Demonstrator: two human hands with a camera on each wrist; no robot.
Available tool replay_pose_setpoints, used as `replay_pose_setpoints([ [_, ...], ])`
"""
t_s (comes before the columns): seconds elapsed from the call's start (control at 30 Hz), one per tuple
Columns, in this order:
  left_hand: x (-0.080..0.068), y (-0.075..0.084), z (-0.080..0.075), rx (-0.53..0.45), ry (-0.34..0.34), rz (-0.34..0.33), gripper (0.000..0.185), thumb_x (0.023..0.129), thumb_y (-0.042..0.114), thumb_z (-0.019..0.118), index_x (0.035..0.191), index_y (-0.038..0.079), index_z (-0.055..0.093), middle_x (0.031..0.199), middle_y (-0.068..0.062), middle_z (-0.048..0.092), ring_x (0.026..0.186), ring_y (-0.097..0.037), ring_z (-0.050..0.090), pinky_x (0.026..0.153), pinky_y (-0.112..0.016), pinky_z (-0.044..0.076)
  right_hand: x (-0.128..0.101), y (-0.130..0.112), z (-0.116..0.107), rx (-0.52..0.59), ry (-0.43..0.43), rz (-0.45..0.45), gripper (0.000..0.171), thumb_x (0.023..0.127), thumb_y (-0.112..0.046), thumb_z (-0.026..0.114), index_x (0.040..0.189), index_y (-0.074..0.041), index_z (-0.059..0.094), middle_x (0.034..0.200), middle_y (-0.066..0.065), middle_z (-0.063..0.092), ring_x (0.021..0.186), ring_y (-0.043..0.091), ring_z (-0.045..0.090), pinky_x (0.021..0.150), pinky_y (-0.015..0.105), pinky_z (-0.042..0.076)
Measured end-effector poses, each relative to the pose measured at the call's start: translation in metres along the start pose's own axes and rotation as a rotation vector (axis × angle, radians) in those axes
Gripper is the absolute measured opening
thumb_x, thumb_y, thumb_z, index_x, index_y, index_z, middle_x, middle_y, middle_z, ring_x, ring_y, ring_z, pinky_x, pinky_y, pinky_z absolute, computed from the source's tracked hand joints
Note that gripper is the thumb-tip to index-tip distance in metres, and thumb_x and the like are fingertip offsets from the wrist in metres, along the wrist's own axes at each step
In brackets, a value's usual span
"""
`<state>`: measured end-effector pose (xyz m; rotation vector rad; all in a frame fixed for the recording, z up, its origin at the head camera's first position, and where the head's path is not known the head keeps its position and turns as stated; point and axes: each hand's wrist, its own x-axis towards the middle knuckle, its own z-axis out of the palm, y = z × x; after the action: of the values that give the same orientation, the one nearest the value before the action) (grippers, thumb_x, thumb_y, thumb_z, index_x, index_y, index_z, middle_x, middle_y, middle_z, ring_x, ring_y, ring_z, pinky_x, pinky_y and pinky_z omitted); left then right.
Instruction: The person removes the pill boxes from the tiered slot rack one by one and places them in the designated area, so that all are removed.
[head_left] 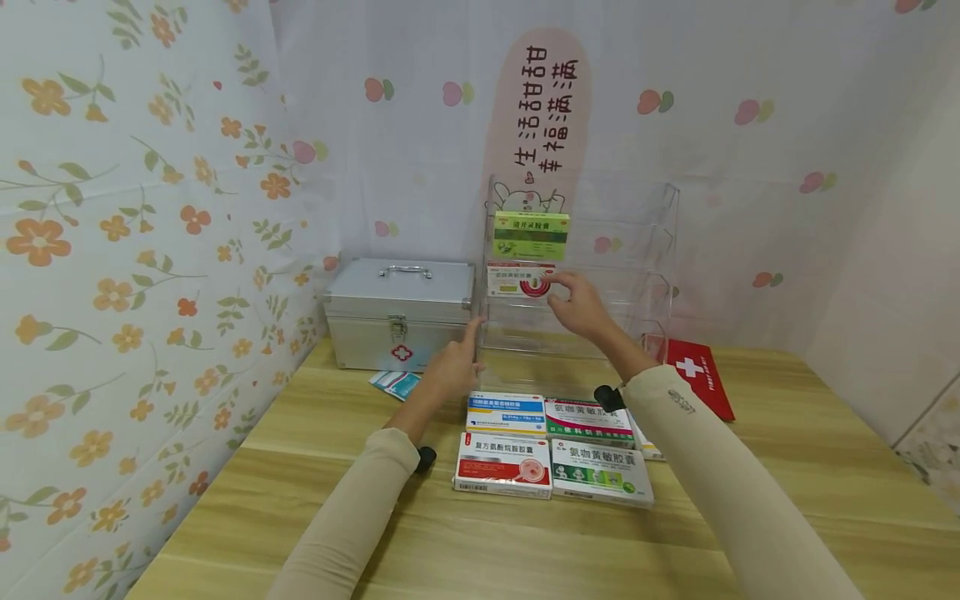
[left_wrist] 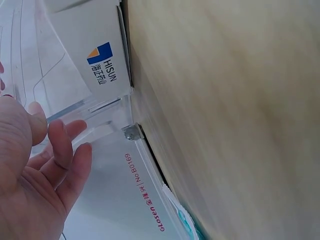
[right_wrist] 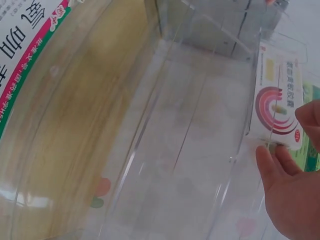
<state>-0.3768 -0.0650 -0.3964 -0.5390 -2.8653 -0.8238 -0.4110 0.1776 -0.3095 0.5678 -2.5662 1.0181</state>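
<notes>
A white medicine box (head_left: 517, 282) with a pink-red ring design stands in a tier of the clear acrylic rack (head_left: 577, 321). My right hand (head_left: 577, 307) holds its right corner, index finger at the upper edge and thumb by the short end. In the right wrist view the same medicine box (right_wrist: 277, 95) shows behind the clear front lip. Beside the rack's lower left side is my left hand (head_left: 453, 367), its index finger pointing up along the panel. The left wrist view shows that hand (left_wrist: 42, 170) with loosely bent fingers at the clear edge.
A green medicine box (head_left: 530, 237) occupies the tier above. A silver first-aid case (head_left: 401, 321) stands left of the rack, with a teal packet (head_left: 395, 383) before it. Several medicine boxes (head_left: 504, 464) lie in front. At right is a red first-aid pouch (head_left: 699, 377).
</notes>
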Motion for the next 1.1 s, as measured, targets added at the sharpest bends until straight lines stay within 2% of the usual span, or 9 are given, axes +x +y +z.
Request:
replay_pose_setpoints([
  [0.2,0.0001,-0.0004,0.0010,0.013,-0.014,-0.013,0.090,0.094,0.013,0.067,0.155,0.035,0.005,0.071,-0.006,0.059,0.055,-0.020,0.056,0.048,-0.032,0.044,0.0022,-0.0018,0.0005,0.037,0.009,0.021,0.038,0.093,-0.002,0.054,0.130,0.005,0.060,0.139,0.029,0.044,0.130,0.043,0.045,0.105,0.055,0.039],
  [0.43,0.0011,-0.0018,0.0006,0.032,-0.007,-0.005,0.091,0.094,0.014,0.068,0.154,0.036,0.004,0.073,-0.007,0.059,0.056,-0.021,0.057,0.049,-0.033,0.047,0.0046,0.0021,0.0036,0.156,0.025,0.032,0.037,0.092,0.003,0.054,0.129,0.007,0.059,0.138,0.031,0.039,0.124,0.047,0.052,0.100,0.049,0.047],
  [0.6,0.0009,-0.0010,0.0017,0.045,-0.012,-0.001,0.089,0.095,0.015,0.067,0.155,0.034,0.003,0.072,-0.006,0.059,0.056,-0.021,0.056,0.050,-0.033,0.045,0.0043,0.0046,0.0035,0.147,-0.032,0.047,0.036,0.096,0.001,0.054,0.131,0.005,0.059,0.143,0.027,0.045,0.127,0.044,0.050,0.091,0.047,0.051],
  [0.73,0.0006,-0.0009,0.0029,0.048,-0.007,0.007,0.089,0.095,0.015,0.067,0.155,0.033,0.003,0.070,-0.006,0.059,0.054,-0.020,0.056,0.048,-0.032,0.045,0.0028,0.0029,0.0023,0.143,-0.070,0.053,0.036,0.098,-0.002,0.054,0.134,0.003,0.058,0.142,0.023,0.050,0.130,0.041,0.048,0.085,0.049,0.048],
  [0.97,0.0016,-0.0031,0.0037,0.056,-0.001,0.018,0.090,0.094,0.014,0.067,0.155,0.032,0.004,0.070,-0.004,0.059,0.052,-0.019,0.056,0.047,-0.031,0.044,0.0046,0.0030,0.0021,0.119,0.018,-0.015,0.037,0.093,0.003,0.058,0.130,0.005,0.059,0.140,0.024,0.050,0.131,0.040,0.045,0.104,0.054,0.042],
  [1.1,0.0013,-0.0021,0.0036,0.059,-0.003,0.023,0.090,0.094,0.013,0.067,0.155,0.031,0.004,0.069,-0.004,0.059,0.052,-0.019,0.055,0.046,-0.031,0.044,0.0041,0.0033,0.0007,0.126,0.113,-0.040,0.037,0.090,0.005,0.059,0.127,0.002,0.062,0.138,0.022,0.053,0.131,0.036,0.047,0.105,0.052,0.041],
])
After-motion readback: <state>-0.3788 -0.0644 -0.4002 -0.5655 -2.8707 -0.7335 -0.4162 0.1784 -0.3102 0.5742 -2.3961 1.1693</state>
